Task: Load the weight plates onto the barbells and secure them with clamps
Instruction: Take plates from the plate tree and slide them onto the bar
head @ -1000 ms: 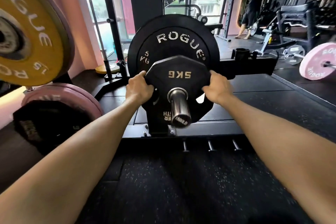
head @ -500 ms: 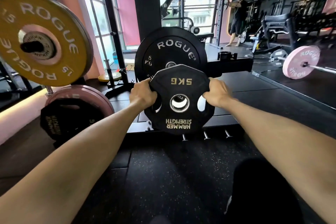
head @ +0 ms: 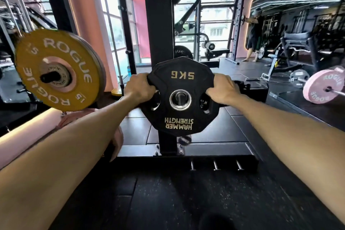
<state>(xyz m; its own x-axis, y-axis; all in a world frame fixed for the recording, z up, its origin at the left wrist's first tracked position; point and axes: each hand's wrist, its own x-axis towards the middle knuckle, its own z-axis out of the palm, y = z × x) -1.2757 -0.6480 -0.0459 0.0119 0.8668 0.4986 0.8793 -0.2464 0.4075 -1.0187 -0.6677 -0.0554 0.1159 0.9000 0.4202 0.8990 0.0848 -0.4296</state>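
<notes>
Both hands grip a black 5 kg plate [head: 180, 97], held upright in front of the black rack post [head: 157, 24]. The left hand [head: 139, 87] curls its fingers over the plate's left edge and into a grip slot; the right hand [head: 222, 89] does the same on the right edge. The plate is upside down to the viewer — its "5KG" and "HAMMER STRENGTH" lettering reads inverted. Through its steel-ringed centre hole a dark rod shows, possibly a peg or bar end, though the view is too tight to tell.

To the left, a yellow plate [head: 56, 70] marked ROGUE and 15 sits on a storage peg, with a grey plate edge just behind it. Below it, partly hidden by the left forearm, lies a pink plate [head: 78, 115]. Behind the post, the top of another black plate [head: 182, 51] peeks out.

On the right — well apart from the hands — a pink plate on a barbell [head: 323, 87] rests on the dark floor [head: 186, 201]. A mirror [head: 298, 24] beyond it shows a person standing.
</notes>
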